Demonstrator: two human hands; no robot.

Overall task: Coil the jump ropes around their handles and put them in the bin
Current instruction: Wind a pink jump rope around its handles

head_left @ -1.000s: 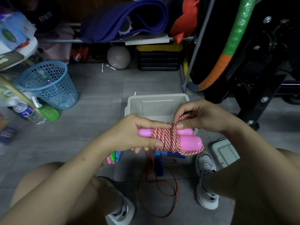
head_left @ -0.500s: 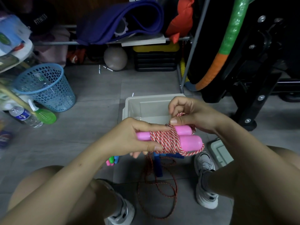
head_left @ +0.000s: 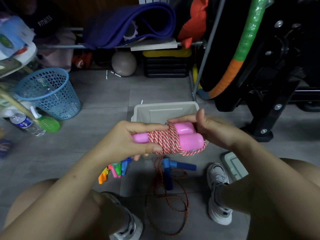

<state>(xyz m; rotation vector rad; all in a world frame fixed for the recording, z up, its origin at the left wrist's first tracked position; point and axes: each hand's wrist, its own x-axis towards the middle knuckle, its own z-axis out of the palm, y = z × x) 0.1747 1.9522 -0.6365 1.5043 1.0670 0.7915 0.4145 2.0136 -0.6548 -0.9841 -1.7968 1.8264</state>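
Left hand point(head_left: 129, 141) is gripping the pink handles point(head_left: 186, 135) to steady them, while the right hand point(head_left: 210, 129) is pinching the striped rope point(head_left: 163, 140) to secure the coil above the bin point(head_left: 166, 110).

My right hand point(head_left: 213, 130) no longer pinches the red-and-white rope point(head_left: 164, 141) on top of the pink handles point(head_left: 187, 135); it now sits at their capped ends with the thumb raised. The last turn lies flat around the bundle, which sits a little higher against the bin point(head_left: 166, 110).
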